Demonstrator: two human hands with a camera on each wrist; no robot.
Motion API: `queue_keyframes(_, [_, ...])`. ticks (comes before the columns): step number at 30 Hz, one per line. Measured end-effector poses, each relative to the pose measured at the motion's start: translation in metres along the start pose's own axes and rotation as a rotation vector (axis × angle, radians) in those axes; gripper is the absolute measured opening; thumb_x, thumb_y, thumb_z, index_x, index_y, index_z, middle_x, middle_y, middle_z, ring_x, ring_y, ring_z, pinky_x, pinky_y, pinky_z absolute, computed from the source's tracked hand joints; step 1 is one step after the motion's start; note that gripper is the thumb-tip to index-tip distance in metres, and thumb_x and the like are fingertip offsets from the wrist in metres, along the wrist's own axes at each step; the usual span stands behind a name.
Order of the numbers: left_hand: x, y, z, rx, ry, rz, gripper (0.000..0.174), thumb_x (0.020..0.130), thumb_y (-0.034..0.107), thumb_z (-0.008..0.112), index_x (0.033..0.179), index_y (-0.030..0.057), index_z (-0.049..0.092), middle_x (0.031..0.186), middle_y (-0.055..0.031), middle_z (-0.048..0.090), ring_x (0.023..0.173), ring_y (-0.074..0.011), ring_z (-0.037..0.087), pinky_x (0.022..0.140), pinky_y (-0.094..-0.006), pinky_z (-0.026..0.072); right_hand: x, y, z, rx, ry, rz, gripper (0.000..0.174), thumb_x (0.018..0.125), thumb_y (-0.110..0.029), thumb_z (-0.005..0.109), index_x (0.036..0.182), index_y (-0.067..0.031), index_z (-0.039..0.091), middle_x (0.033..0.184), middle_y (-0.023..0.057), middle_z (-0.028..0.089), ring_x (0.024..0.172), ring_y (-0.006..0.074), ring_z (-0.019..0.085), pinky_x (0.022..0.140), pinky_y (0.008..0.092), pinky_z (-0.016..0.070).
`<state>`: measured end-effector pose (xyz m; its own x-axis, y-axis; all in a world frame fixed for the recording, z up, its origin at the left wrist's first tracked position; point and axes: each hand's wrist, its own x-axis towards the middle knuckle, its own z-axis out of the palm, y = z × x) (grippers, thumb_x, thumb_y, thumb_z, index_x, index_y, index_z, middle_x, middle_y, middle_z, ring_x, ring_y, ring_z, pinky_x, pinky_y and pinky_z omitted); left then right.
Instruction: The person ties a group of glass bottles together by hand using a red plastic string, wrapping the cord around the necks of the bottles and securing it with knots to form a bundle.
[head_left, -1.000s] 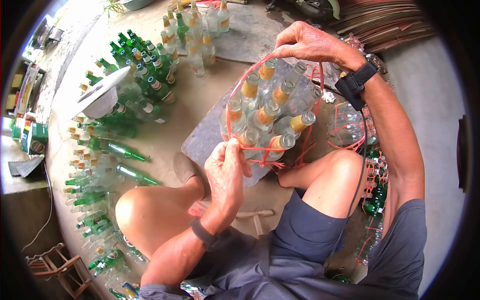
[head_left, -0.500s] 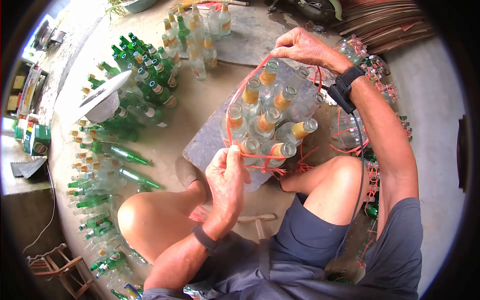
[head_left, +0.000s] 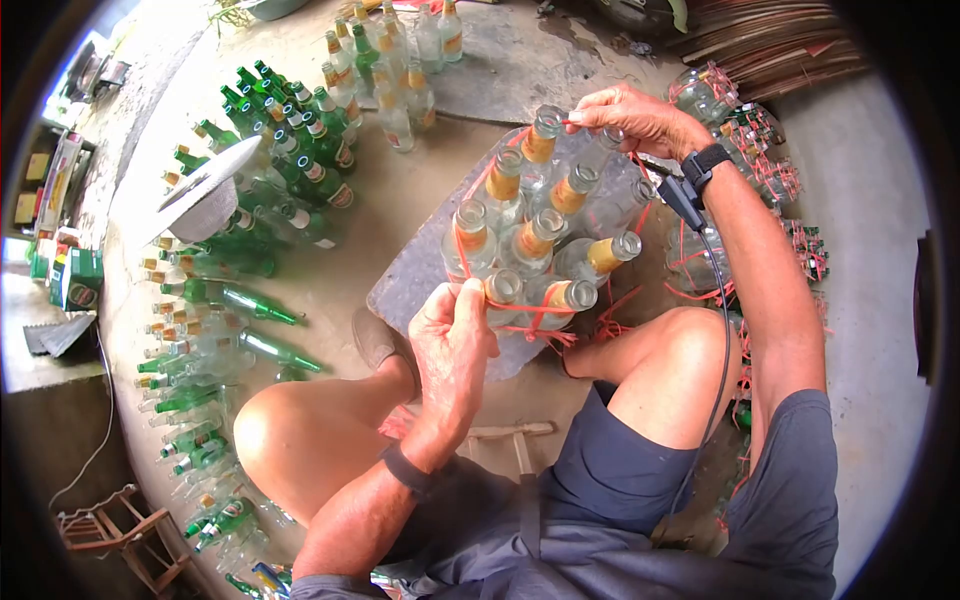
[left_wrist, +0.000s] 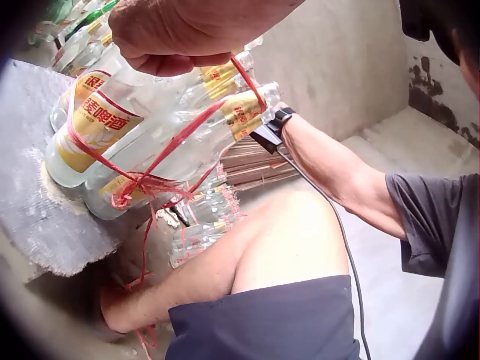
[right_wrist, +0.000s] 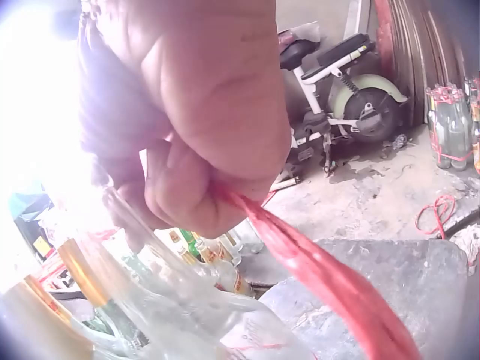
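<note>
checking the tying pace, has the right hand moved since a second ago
Yes. The right hand, pinching the red string, has dropped from above the bottle bundle down to its far necks.

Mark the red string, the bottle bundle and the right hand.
red string [right_wrist: 322,285]: right wrist view, strand below the fist.
bottle bundle [head_left: 541,228]: head view, middle bottle's mouth.
right hand [head_left: 640,120]: head view, back of the hand.
</note>
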<state>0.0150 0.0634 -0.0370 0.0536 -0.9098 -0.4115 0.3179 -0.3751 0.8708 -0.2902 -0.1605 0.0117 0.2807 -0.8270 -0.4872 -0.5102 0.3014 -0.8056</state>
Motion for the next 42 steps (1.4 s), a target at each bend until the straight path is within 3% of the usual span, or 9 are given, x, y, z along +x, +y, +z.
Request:
queue_keyframes(3, [0.001,0.000,0.000,0.008,-0.006,0.013,0.032,0.111,0.022,0.064,0.082,0.0089,0.061,0.071,0.0032,0.057,0.056,-0.0065,0.051,0.052,-0.0243,0.0439,0.002,0.013,-0.001,0.034,-0.003,-0.025,0.029,0.100,-0.035,0.078,0.106,-0.0068,0.080,0.081,-0.0088,0.060,0.058,0.0008,0.035,0.047,0.0232,0.0232])
queue_keyframes(16, [0.007,-0.008,-0.001,0.035,-0.028,0.118,0.023,0.111,0.021,0.065,0.093,0.0068,0.067,0.074,0.0034,0.061,0.060,-0.0045,0.053,0.060,-0.0222,0.0449,-0.024,0.053,0.012,0.263,0.071,-0.153,0.026,0.108,-0.028,0.067,0.118,-0.0054,0.073,0.081,-0.0090,0.054,0.057,0.0019,0.030,0.051,0.0218,0.0253])
queue_keyframes(24, [0.009,-0.014,-0.002,0.100,0.004,0.163,0.020,0.112,0.021,0.064,0.113,0.0029,0.072,0.081,0.0043,0.064,0.070,-0.0034,0.054,0.066,-0.0216,0.0439,-0.053,0.041,0.025,-0.002,0.200,-0.193,0.026,0.110,-0.017,0.051,0.125,-0.0055,0.070,0.088,-0.0052,0.060,0.075,0.0038,0.049,0.066,0.0223,0.0421])
queue_keyframes(27, [0.008,-0.016,-0.004,0.136,0.023,0.172,0.024,0.112,0.022,0.063,0.120,0.0015,0.072,0.083,0.0035,0.066,0.071,-0.0038,0.055,0.067,-0.0217,0.0448,-0.050,0.051,0.021,-0.259,0.233,-0.252,0.026,0.110,-0.019,0.051,0.124,-0.0044,0.068,0.091,-0.0037,0.063,0.080,0.0057,0.053,0.072,0.0242,0.0454])
queue_keyframes(31, [0.013,-0.025,-0.013,0.144,0.008,0.198,0.028,0.111,0.017,0.060,0.129,0.0008,0.072,0.086,0.0010,0.068,0.074,-0.0053,0.059,0.072,-0.0218,0.0489,-0.055,0.059,0.022,-0.269,0.255,-0.303,0.027,0.110,-0.019,0.052,0.124,-0.0034,0.069,0.091,-0.0030,0.064,0.083,0.0067,0.055,0.076,0.0250,0.0467])
queue_keyframes(34, [0.011,-0.025,-0.017,0.136,-0.020,0.210,0.031,0.107,0.013,0.058,0.131,-0.0001,0.071,0.086,-0.0008,0.069,0.078,-0.0072,0.061,0.075,-0.0231,0.0520,-0.062,0.057,0.027,-0.291,0.333,-0.310,0.029,0.106,-0.018,0.057,0.123,-0.0013,0.074,0.090,0.0015,0.072,0.088,0.0123,0.065,0.083,0.0321,0.0541])
queue_keyframes(35, [0.010,-0.022,-0.017,0.135,-0.022,0.209,0.031,0.107,0.013,0.058,0.131,-0.0001,0.071,0.086,-0.0008,0.069,0.078,-0.0072,0.061,0.075,-0.0231,0.0520,-0.066,0.055,0.028,-0.290,0.308,-0.276,0.030,0.108,-0.018,0.055,0.125,-0.0005,0.071,0.092,0.0007,0.069,0.088,0.0111,0.063,0.083,0.0303,0.0528])
queue_keyframes(37, [0.007,-0.016,-0.018,0.302,-0.062,0.227,0.039,0.097,0.004,0.063,0.136,-0.0012,0.066,0.123,-0.0079,0.061,0.079,-0.0110,0.062,0.075,-0.0286,0.0531,-0.071,0.053,0.030,-0.291,0.285,-0.243,0.030,0.110,-0.019,0.053,0.127,0.0004,0.069,0.094,-0.0001,0.066,0.089,0.0099,0.060,0.083,0.0286,0.0516])
queue_keyframes(42, [0.002,-0.020,-0.007,0.471,-0.113,0.367,0.063,0.086,0.011,0.080,0.144,-0.0012,0.059,0.127,-0.0105,0.061,0.080,-0.0140,0.062,0.074,-0.0304,0.0539,-0.074,0.078,0.029,-0.387,0.283,-0.448,0.042,0.102,-0.006,0.060,0.143,0.0017,0.063,0.132,0.0135,0.072,0.126,0.0212,0.066,0.110,0.0344,0.0519])
